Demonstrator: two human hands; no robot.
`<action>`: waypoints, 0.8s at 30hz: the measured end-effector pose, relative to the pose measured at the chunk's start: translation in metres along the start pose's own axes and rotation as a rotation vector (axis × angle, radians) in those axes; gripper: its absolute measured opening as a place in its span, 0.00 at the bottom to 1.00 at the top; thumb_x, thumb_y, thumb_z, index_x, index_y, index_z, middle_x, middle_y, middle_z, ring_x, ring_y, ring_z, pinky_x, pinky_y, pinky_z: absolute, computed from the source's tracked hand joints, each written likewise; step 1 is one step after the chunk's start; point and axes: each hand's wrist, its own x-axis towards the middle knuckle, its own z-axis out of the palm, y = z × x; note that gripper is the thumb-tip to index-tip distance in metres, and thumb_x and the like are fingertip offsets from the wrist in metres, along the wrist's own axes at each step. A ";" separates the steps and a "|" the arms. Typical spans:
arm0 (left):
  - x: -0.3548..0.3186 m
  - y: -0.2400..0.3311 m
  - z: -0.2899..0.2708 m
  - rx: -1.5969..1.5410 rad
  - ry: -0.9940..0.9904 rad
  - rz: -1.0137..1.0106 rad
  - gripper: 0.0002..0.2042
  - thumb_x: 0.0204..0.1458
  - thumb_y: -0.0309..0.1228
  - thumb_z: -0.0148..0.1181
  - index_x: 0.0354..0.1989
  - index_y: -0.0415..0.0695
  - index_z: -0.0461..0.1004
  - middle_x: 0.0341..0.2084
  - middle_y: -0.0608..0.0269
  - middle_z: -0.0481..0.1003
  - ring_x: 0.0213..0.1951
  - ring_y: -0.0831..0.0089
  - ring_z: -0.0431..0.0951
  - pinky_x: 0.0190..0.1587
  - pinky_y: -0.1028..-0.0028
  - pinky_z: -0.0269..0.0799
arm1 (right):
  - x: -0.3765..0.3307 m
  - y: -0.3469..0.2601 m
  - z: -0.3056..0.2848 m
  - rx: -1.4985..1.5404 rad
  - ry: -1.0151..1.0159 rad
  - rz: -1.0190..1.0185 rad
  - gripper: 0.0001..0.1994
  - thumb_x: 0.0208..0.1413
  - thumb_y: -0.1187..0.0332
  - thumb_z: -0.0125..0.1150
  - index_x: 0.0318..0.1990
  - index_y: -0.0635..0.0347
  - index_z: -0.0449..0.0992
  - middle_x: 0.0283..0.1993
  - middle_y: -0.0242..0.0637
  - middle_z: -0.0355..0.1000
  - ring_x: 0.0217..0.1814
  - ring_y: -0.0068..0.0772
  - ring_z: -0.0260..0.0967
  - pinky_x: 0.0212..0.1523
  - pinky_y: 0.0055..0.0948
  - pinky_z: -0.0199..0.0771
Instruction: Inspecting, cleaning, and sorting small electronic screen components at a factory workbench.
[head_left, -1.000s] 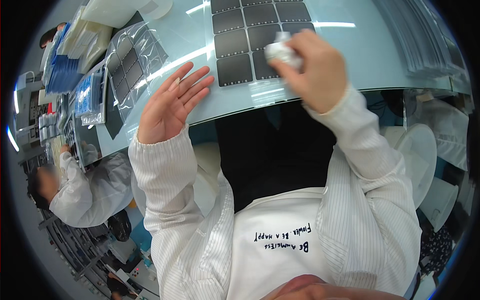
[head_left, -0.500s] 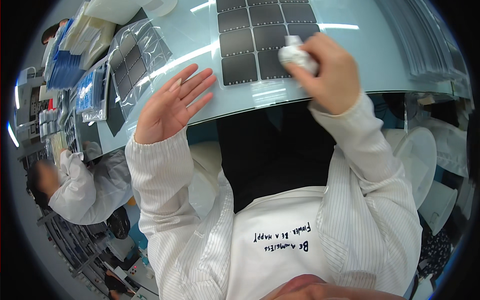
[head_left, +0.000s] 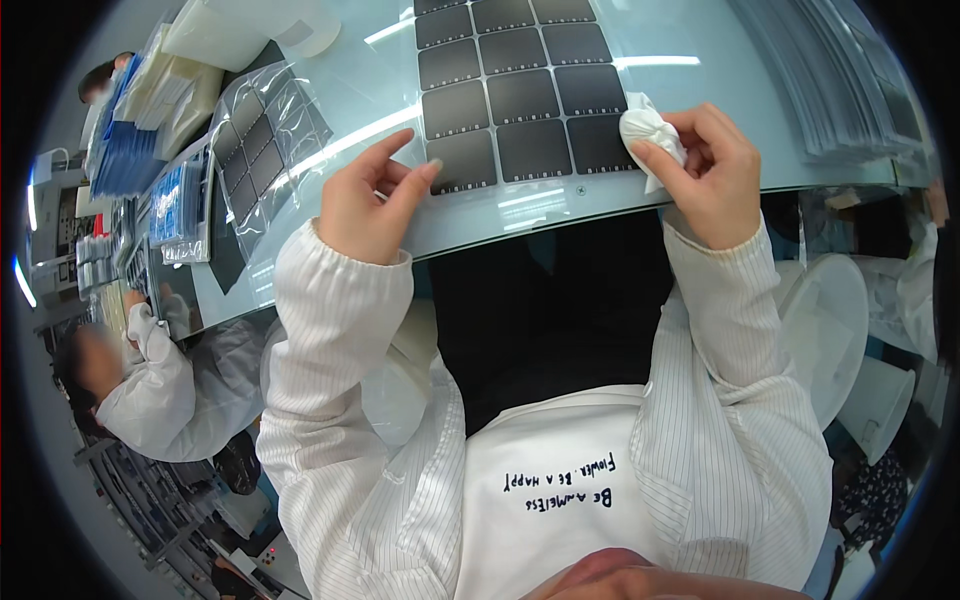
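A clear sheet bearing a grid of dark grey rounded rectangles [head_left: 534,150] lies flat on the glass-topped table, its lower edge toward me. At its lower left corner is my left hand [head_left: 368,205]; the thumb tip meets the sheet's edge while the index finger stays apart from it, the other fingers loosely bent. My right hand [head_left: 715,170] pinches a crumpled white wiping cloth [head_left: 652,130] beside the sheet's lower right corner. Part of the cloth is hidden by the fingers.
A stack of clear sheets [head_left: 815,90] stands at the right. On the left lie a plastic-wrapped panel sheet [head_left: 255,140], blue packs [head_left: 180,200] and piled folders [head_left: 150,90]. The table's front edge [head_left: 540,222] curves before me. Another person in white [head_left: 160,390] sits at the left.
My left hand has turned from palm-up to palm-down and come to the sheet's corner. The right hand moved right with the cloth, off the panels. The sheet sits slightly lower and left in view.
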 end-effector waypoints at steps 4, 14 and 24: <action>-0.006 -0.009 0.001 0.076 0.048 0.078 0.18 0.49 0.22 0.56 0.51 0.35 0.69 0.17 0.69 0.71 0.20 0.84 0.68 0.26 0.83 0.64 | -0.004 -0.009 -0.017 0.155 0.034 0.131 0.09 0.46 0.72 0.65 0.35 0.66 0.74 0.27 0.26 0.66 0.26 0.13 0.62 0.25 0.13 0.58; -0.068 -0.024 -0.021 0.010 0.055 0.030 0.20 0.48 0.18 0.51 0.52 0.33 0.67 0.17 0.70 0.69 0.19 0.85 0.67 0.25 0.84 0.63 | 0.001 -0.006 -0.035 0.222 0.099 0.235 0.11 0.44 0.70 0.67 0.34 0.64 0.75 0.28 0.27 0.69 0.24 0.13 0.61 0.23 0.13 0.55; -0.068 -0.014 -0.012 0.289 0.197 0.116 0.29 0.44 0.16 0.48 0.60 0.37 0.58 0.13 0.71 0.64 0.14 0.85 0.61 0.20 0.86 0.58 | 0.019 -0.028 -0.016 0.024 -0.112 0.002 0.12 0.41 0.75 0.65 0.37 0.63 0.76 0.27 0.28 0.65 0.25 0.15 0.60 0.22 0.15 0.54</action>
